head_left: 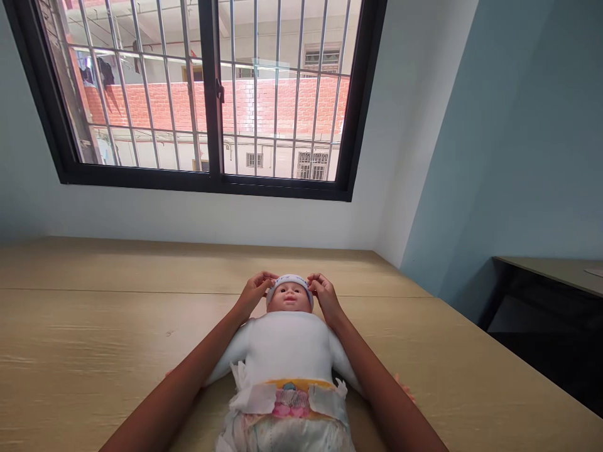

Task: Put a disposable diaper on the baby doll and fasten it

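Note:
A baby doll (289, 345) lies on its back on the wooden table, head toward the window. On its head sits a white cap (291, 279) with small dark marks along the band. My left hand (257, 290) pinches the cap's edge at the left side of the head. At the right side, my right hand (324, 294) has its fingers closed on the cap's edge too. The doll has a white cloth body and wears a diaper (289, 417) with a colourful front panel and fastened tabs. My forearms lie over parts of its arms.
The wooden table (94, 339) spreads to both sides and back to the wall. A barred window (214, 94) with a black frame is above it. Right of the table stands a second, dark-legged table (546, 273) against the blue wall.

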`<state>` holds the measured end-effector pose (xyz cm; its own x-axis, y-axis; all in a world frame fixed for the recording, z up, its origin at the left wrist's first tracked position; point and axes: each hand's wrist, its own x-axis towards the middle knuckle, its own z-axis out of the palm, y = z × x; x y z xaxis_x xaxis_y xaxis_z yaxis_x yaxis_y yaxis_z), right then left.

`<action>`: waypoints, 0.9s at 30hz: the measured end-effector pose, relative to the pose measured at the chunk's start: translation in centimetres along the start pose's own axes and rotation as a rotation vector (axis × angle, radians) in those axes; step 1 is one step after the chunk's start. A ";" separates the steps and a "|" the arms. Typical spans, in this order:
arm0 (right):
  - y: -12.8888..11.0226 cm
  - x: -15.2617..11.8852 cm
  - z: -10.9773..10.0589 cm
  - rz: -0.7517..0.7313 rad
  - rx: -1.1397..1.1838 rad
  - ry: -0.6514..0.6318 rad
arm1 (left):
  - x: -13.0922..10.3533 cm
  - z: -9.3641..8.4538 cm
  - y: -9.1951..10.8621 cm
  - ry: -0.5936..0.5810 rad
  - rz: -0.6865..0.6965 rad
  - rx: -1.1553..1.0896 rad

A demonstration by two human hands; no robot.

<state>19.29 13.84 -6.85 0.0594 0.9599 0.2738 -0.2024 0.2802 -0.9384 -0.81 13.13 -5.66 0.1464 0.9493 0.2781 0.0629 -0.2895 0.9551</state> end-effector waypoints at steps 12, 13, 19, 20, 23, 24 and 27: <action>-0.3 -0.3 0.2 -0.032 -0.031 0.015 | 0.1 -0.1 -0.1 -0.001 -0.043 -0.011; -0.2 -0.3 0.2 -0.033 -0.038 0.016 | 0.1 -0.1 -0.1 -0.001 -0.044 -0.010; -0.2 -0.1 0.2 -0.042 -0.089 0.007 | 0.1 -0.1 -0.1 0.003 -0.041 -0.005; -0.2 -0.2 0.2 -0.043 -0.092 0.005 | 0.1 -0.1 0.0 0.002 -0.040 -0.004; -0.3 -0.3 0.2 -0.036 -0.095 -0.003 | 0.0 -0.1 0.0 -0.003 -0.041 -0.002; -0.4 -0.3 0.2 -0.031 -0.095 -0.006 | 0.0 -0.1 0.1 -0.004 -0.041 -0.001; -0.4 -0.4 0.2 -0.017 -0.084 -0.015 | -0.1 -0.1 0.1 -0.006 -0.043 0.002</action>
<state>19.18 13.38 -6.50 0.0478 0.9550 0.2928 -0.1187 0.2965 -0.9476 -0.87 13.04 -5.56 0.1491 0.9602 0.2361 0.0713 -0.2486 0.9660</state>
